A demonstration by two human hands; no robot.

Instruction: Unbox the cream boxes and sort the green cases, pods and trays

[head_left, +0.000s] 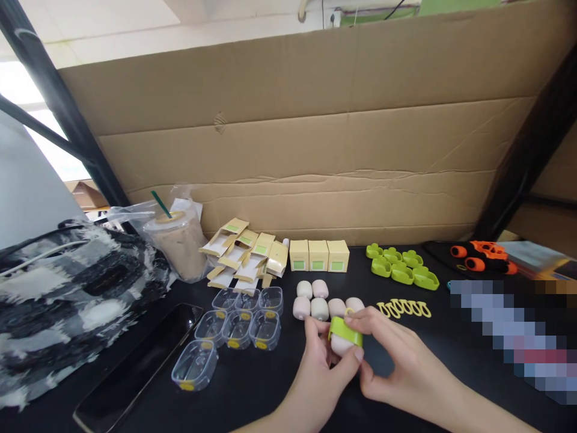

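Note:
Between both hands is a pale rounded piece [341, 345] with a lime-green sleeve [349, 332] around its upper part. A small yellow loop [348, 312] shows at the top of the sleeve. My left hand [322, 370] grips the piece from the left, its thumb across the lower front. My right hand [401, 355] pinches the sleeve near the loop with its index finger, the thumb lower at the right side. Just behind the hands stand several more pale rounded pieces [320, 309]. To the right lie a row of yellow loops [403, 308] and several green sleeves [402, 273].
Clear plastic tubs [238, 328] with yellow stickers stand left of the hands, beside a phone [139, 367]. Behind are small cardboard boxes [318, 257], opened cartons [246, 252] and a bagged iced drink [178, 246]. An orange-black toy [484, 255] lies far right.

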